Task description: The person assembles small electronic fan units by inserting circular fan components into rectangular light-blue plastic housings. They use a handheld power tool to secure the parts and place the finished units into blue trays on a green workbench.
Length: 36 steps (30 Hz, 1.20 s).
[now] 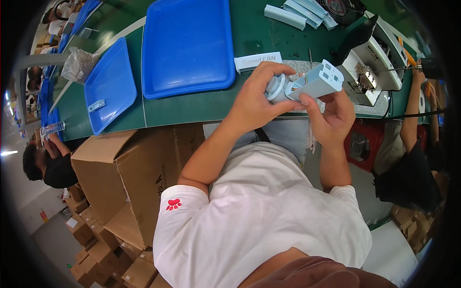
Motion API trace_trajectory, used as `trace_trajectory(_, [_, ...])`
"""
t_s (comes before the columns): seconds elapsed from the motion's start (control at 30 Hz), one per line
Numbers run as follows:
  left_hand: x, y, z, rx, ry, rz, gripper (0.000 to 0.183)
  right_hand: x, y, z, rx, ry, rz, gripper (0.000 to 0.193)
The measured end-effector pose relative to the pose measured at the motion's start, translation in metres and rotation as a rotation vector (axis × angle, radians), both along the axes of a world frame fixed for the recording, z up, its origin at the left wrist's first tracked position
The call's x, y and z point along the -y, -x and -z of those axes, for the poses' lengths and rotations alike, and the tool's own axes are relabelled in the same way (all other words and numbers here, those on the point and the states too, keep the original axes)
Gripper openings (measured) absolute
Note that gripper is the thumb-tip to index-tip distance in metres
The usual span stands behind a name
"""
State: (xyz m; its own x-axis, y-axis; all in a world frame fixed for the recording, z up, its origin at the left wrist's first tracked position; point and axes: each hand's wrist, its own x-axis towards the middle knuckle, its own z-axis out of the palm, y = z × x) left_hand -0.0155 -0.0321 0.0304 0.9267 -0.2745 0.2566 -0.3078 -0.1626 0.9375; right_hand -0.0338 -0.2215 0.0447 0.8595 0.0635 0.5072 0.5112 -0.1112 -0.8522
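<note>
Between both hands, above the table's near edge, is a light blue plastic housing [318, 80] with a round part at one end and a box-shaped handle. My left hand [255, 93] curls around the round end. Thumb and fingers of my right hand [332, 117] grip the box-shaped end, which has small square openings in its end face. Something small and orange shows inside its open side, too small to make out. A loose light blue cover strip [245, 62] lies on the table just beyond my left hand.
A large blue tray [187, 89] and a smaller one [115, 81] holding a small light blue part lie leftward. A white machine [372, 62] stands right, near more light blue covers [285, 17]. A cardboard box [139, 173] is below the table; co-workers sit either side.
</note>
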Motion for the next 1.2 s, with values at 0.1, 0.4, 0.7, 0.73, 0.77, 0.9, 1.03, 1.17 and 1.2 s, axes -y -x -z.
trace_trajectory(0.1, [-0.001,0.002,-0.003,-0.032,-0.003,0.013,0.061,0.001,0.0,0.001,-0.026,-0.014,-0.012,0.049])
trace_trajectory(0.4, [0.0,0.007,0.008,-0.094,0.084,0.008,0.059,-0.001,-0.001,0.005,-0.078,-0.027,-0.036,0.047])
trace_trajectory(0.7, [0.016,0.01,0.015,0.105,0.02,-0.208,0.058,-0.014,0.005,0.008,-0.02,0.017,0.011,0.045])
trace_trajectory(0.73, [0.016,0.008,0.018,0.157,0.027,-0.211,0.058,-0.015,0.006,0.008,-0.018,0.026,0.018,0.045])
trace_trajectory(0.77, [0.016,0.006,0.02,0.209,0.033,-0.215,0.058,-0.016,0.006,0.007,-0.016,0.035,0.025,0.045])
trace_trajectory(0.9, [0.016,0.005,0.022,0.284,0.048,-0.221,0.058,-0.016,0.003,0.007,0.043,0.107,0.055,0.045])
trace_trajectory(1.03, [0.018,0.005,0.025,0.305,0.062,-0.246,0.055,-0.016,0.002,0.01,0.043,0.117,0.059,0.044])
trace_trajectory(1.17, [0.02,0.001,0.032,0.352,0.077,-0.279,0.054,-0.018,0.001,0.008,0.022,0.127,0.051,0.044])
trace_trajectory(1.2, [0.021,0.0,0.034,0.367,0.083,-0.283,0.054,-0.018,0.001,0.008,0.008,0.132,0.05,0.043])
